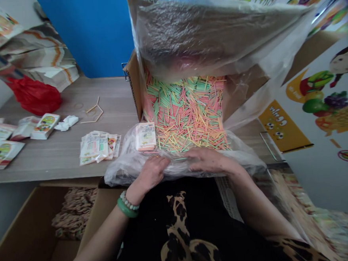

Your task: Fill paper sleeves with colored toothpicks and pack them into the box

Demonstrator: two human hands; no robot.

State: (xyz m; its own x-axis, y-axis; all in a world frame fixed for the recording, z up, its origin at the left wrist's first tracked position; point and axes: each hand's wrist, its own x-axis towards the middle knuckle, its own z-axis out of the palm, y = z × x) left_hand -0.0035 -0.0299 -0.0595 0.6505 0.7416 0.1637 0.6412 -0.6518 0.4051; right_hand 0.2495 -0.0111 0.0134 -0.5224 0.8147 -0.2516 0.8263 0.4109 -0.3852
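Note:
Several short, thin pastel sticks (187, 109) in pink, green, yellow and orange fill a plastic-lined cardboard box in front of me. My left hand (154, 171) is closed at the near edge of the clear plastic liner (123, 166); its fingertips are tucked away, so what they hold is hidden. Across from it, my right hand (207, 160) lies over the liner's edge beside the sticks, fingers stretched to the left and apart. A stack of small printed packets (145, 136) rests on the liner just beyond my left hand.
More packets (99, 147) lie on the table (112, 95) to the left, near a small box (45, 125), crumpled tissue (67, 123) and a red plastic bag (34, 94). An open carton (26, 232) stands below left. Printed cartons (324, 108) rise at the right.

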